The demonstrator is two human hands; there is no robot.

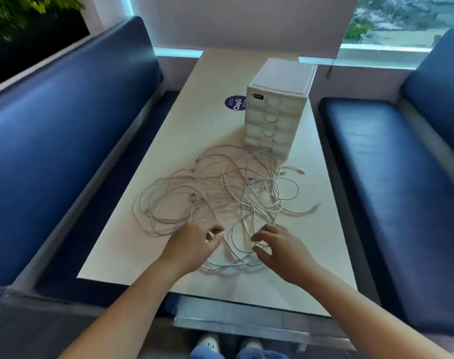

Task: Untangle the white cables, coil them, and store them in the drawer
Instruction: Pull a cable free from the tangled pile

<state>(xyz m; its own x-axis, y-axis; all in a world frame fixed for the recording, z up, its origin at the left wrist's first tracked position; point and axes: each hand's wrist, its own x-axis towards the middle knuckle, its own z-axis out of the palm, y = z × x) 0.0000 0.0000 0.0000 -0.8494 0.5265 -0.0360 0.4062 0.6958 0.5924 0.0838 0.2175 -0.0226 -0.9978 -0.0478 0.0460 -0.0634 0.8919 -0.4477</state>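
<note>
A tangle of white cables (220, 193) sprawls across the middle of the pale table (132, 244), with several loose plug ends sticking out to the right. Behind it stands a small white drawer unit (275, 112) whose stacked drawers are all closed. My left hand (194, 247) is at the near edge of the tangle, thumb and fingertips pinching a strand. My right hand (277, 252) is over the nearest loops, its fingers bent and spread and its tips touching the cables without closing on one.
A round purple sticker (235, 104) lies on the table left of the drawer unit. Blue padded benches (65, 141) (402, 193) flank the table on both sides. The table's near edge is just below my forearms, and a window runs behind.
</note>
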